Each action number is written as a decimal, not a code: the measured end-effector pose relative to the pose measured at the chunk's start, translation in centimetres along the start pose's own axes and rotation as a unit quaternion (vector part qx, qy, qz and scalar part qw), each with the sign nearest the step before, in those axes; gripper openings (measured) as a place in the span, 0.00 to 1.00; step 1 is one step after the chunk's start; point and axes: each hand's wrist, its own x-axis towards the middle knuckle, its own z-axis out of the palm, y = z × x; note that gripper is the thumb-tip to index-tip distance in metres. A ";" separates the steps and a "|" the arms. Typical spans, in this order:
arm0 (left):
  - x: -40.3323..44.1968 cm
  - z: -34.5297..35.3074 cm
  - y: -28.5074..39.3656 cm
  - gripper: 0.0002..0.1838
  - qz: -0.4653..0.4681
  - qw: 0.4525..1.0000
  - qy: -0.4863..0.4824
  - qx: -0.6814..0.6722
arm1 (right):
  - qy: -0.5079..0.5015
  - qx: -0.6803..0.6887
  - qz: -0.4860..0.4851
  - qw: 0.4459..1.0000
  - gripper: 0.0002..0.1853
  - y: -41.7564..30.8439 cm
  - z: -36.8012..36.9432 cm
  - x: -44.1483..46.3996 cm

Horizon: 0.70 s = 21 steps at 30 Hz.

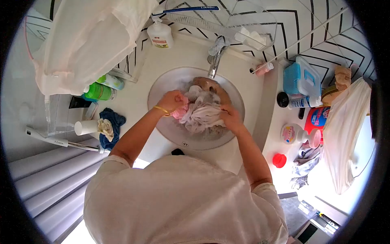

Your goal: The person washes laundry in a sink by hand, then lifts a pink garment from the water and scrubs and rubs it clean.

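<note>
A white oval sink point(166, 126) holds soapy water and a heap of wet whitish cloth point(203, 116), with a brown cloth point(209, 84) behind it. At the heap's left side, my left hand point(172, 101), with a gold bracelet at the wrist, is closed on a pink cloth point(181, 110). My right hand point(231, 118) rests on the right edge of the whitish cloth, its fingers curled round the fabric. The silver faucet point(215, 63) stands over the far side of the sink.
A soap bottle point(160, 34) stands behind the sink at left. Green bottles point(99, 91), a white cup point(85, 127) and dark blue cloth point(111, 126) lie left. On the right are a blue container point(300, 79), a red cap point(279, 160) and a white tub point(290, 133).
</note>
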 end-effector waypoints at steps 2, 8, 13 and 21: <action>-2.7 -2.1 4.8 0.09 0.002 1.000 0.023 -0.002 | -0.001 0.097 -0.004 0.995 0.10 -3.7 -1.5 -2.6; -6.5 -3.9 9.3 0.14 0.153 0.966 0.003 -0.210 | -0.053 0.350 -0.083 0.931 0.09 -7.2 -3.5 -5.6; -4.2 -1.0 7.3 0.21 0.117 0.963 -0.039 -0.240 | 0.009 0.515 -0.003 0.857 0.14 -5.9 -3.4 -3.3; -0.3 6.2 1.8 0.36 0.172 0.906 -0.029 0.387 | 0.012 -0.291 -0.053 0.955 0.34 3.0 2.7 1.2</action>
